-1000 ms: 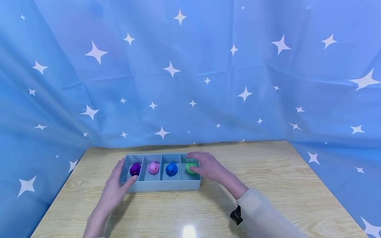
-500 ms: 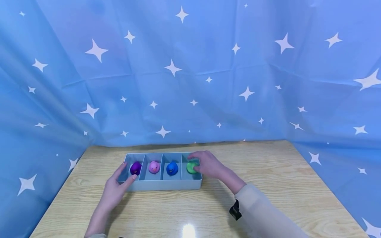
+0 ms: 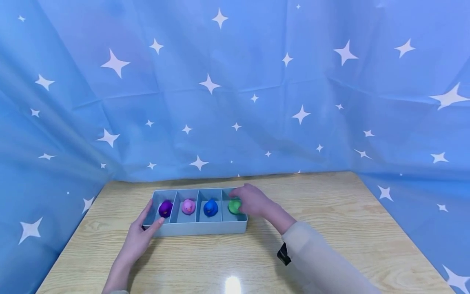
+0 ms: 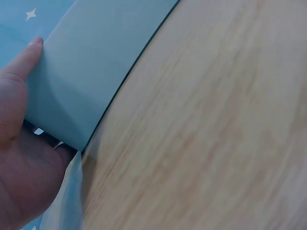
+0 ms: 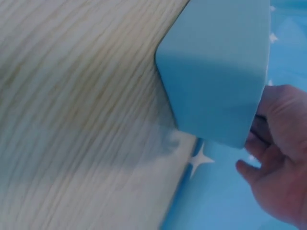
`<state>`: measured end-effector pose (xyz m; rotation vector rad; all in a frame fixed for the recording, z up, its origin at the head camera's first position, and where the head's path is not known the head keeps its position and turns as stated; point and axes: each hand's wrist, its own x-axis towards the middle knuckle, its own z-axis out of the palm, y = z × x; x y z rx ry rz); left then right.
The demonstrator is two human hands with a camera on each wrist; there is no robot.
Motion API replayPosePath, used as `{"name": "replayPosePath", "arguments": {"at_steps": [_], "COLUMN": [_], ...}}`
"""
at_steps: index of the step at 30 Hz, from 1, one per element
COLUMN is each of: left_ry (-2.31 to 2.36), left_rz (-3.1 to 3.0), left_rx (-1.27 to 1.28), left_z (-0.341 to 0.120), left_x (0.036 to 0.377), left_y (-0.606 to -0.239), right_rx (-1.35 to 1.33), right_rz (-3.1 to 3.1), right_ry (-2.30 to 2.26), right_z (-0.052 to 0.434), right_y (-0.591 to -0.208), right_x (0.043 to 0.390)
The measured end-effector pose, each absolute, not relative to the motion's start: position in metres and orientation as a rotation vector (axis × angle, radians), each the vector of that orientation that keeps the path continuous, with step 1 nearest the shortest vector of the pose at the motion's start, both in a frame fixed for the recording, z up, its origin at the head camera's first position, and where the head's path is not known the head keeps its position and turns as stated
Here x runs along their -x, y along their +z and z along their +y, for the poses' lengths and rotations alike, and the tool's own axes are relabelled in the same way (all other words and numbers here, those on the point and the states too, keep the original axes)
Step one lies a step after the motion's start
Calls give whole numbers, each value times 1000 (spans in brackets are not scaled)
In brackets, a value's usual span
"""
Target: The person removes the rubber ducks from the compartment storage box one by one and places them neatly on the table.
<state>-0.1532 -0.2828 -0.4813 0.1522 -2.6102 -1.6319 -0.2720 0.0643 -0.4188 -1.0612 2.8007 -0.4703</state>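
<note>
Head view: on the pale wooden table (image 3: 330,228), a long grey-blue plastic tray with four compartments (image 3: 194,229), lying left to right near the far edge. One small rubber duck per compartment: dark purple duck (image 3: 165,208) far left, then pink duck (image 3: 188,206), blue duck (image 3: 210,207), and green duck (image 3: 234,206) far right. Left hand (image 3: 137,237) laid against the tray's left near corner, fingers straight, gripping nothing. Right hand (image 3: 251,201) over the rightmost compartment, fingers curled round the green duck. Behind, a blue star-printed cloth backdrop (image 3: 235,90).

Left wrist view: left hand (image 4: 17,158) flat along the tray's outer wall (image 4: 86,72), thumb straight on it.

Right wrist view: right hand (image 5: 276,167) reaching over the tray's end wall (image 5: 216,81); duck hidden.
</note>
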Motion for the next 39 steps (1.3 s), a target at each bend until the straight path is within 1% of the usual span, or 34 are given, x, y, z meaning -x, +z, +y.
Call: {"name": "replayPosePath", "arguments": {"at_steps": [5, 11, 17, 23, 28, 39], "left_ry": [-1640, -1651, -1656, -1670, -1666, -1668], "left_rz": [-2620, -2622, -2614, -2603, -2585, -2618], "left_rx": [-170, -178, -182, -196, -208, -266], "left_z": [-284, -283, -283, -281, -280, -279], "left_x": [154, 153, 154, 154, 154, 155], "left_y": [-482, -481, -482, -483, -483, -482], "right_rx": [1162, 1150, 1072, 1048, 1022, 884], "right_rz": [2846, 2852, 2756, 2682, 2688, 2751], "right_ry": [-307, -307, -496, -722, -793, -976], "right_z": [57, 55, 58, 62, 65, 70], "right_y": [-421, -423, -427, -431, -431, -416], "right_x": [273, 275, 279, 280, 279, 275]}}
